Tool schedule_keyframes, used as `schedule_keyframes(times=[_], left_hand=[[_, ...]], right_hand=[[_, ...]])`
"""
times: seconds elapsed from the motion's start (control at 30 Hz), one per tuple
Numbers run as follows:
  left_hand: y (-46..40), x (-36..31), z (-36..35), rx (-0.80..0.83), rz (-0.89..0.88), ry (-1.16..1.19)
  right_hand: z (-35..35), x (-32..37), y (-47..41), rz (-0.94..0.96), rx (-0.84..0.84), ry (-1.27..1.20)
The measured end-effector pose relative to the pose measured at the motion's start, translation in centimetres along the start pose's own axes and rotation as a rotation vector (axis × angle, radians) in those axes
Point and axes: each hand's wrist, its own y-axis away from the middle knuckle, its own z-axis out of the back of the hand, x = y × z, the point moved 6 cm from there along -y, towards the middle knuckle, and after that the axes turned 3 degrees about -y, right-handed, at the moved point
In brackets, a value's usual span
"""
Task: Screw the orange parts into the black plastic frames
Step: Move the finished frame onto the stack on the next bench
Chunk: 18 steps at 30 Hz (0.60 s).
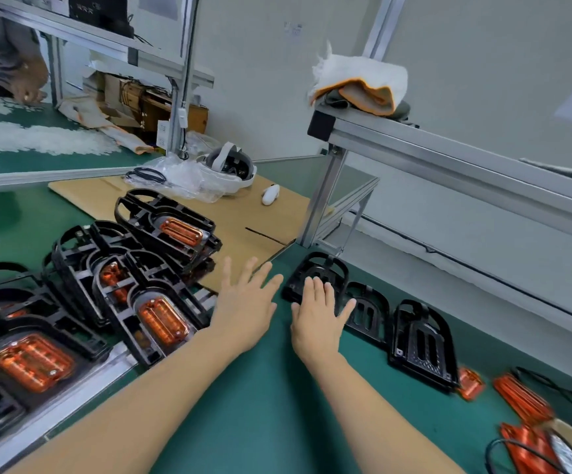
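Note:
Both my arms stretch forward over the green mat. My left hand (247, 302) hovers with fingers spread, holding nothing, just right of a pile of black frames with orange parts fitted (161, 319). My right hand (318, 313) has straight fingers resting on the near edge of a bare black frame (318, 268). Two more bare black frames (366, 309) (421, 343) lie in a row to its right. Loose orange parts (520, 398) lie at the lower right.
A cardboard sheet (271, 220) carries a white headset (226, 169), a plastic bag and a white controller (271, 195). An aluminium frame post (325, 196) and rail stand behind the bare frames, with cloths on top. Black cables lie at the lower right. Another person's hand shows far left.

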Motion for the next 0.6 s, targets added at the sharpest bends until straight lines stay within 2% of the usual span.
schedule_keyframes(times=[0.27, 0.43, 0.6], left_hand=[[-4.4, -3.3, -3.3, 0.19, 0.02, 0.184], [-5.5, -3.7, -5.1, 0.329, 0.128, 0.337], [-5.7, -4.4, -5.2, 0.354, 0.179, 0.487]], right_hand=[[0.7, -4.2, -0.3, -0.126, 0.058, 0.041], [0.0, -4.5, -0.7, -0.162, 0.143, 0.053], [-1.1, -4.4, -0.8, -0.197, 0.189, -0.014]])
